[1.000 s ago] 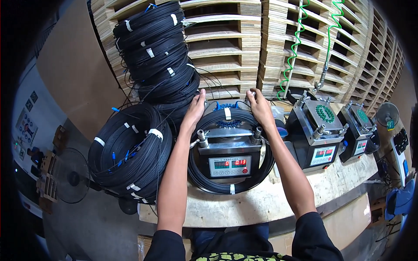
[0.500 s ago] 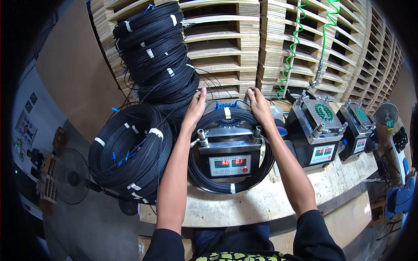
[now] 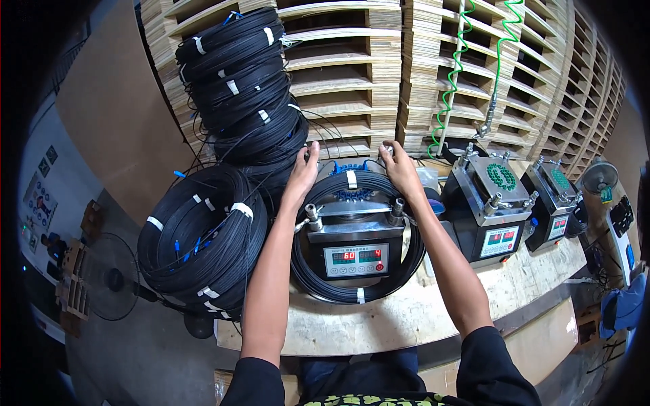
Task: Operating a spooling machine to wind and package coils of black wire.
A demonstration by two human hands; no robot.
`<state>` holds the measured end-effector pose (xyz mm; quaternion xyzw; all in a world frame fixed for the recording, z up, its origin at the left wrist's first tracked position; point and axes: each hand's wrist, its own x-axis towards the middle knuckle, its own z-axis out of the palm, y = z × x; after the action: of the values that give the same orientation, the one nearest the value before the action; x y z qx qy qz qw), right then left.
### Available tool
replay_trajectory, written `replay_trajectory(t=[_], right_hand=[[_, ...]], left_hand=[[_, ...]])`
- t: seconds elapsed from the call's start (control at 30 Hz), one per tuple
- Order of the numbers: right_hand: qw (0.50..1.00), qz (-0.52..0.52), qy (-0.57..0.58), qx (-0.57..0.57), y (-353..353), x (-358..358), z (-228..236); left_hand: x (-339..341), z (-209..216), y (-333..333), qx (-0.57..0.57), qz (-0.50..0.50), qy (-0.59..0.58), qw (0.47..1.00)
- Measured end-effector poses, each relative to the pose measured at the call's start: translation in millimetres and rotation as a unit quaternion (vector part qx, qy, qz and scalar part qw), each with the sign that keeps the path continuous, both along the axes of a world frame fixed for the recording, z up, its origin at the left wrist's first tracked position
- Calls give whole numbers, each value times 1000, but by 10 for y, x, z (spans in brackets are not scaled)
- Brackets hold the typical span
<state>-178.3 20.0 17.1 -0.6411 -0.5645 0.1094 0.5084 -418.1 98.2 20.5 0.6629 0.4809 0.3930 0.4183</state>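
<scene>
A bench-top machine [image 3: 355,233] with a metal top and a lit red-digit panel stands before me. Around it lies a coil of black cable [image 3: 327,292], tied with white bands. Blue connectors [image 3: 352,167] sit in a ring fixture on top. My left hand [image 3: 302,174] is at the far left corner, fingers bent round a mostly hidden metal post. At the far right corner my right hand [image 3: 401,169] has thumb and fingers curled on a similar metal post. Two more metal posts, the left [image 3: 313,216] and right [image 3: 397,211], rise uncovered at the near corners.
Left stand a tall stack of black cable coils [image 3: 237,88] and a lower pile [image 3: 196,230]. Two similar machines, one nearer [image 3: 497,203] and one farther [image 3: 556,203], stand right on the wooden table [image 3: 379,325]. Pallets [image 3: 338,68] rise behind; a green coiled hose [image 3: 500,61] hangs there.
The digits on the middle machine's panel have changed. My right hand's fingers have shifted slightly around the far right corner. My left hand stays nearly where it was.
</scene>
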Motion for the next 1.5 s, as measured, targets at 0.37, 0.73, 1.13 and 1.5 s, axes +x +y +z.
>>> replay_trajectory(t=[0.37,0.73,1.13,1.5], right_hand=[[1000,-21,9,-8,25,-21,11],[999,10,31,-13,-32,19,48],[999,-26,5,-31,-67,-47,81],[1000,0,5,10,5,-33,-32]], left_hand=[[-8,-38,28,-5,-2,2,1000],[63,72,-115,-11,36,41,998],[9,16,-50,8,-19,-18,1000],[-40,-108,110,-10,4,-3,1000]])
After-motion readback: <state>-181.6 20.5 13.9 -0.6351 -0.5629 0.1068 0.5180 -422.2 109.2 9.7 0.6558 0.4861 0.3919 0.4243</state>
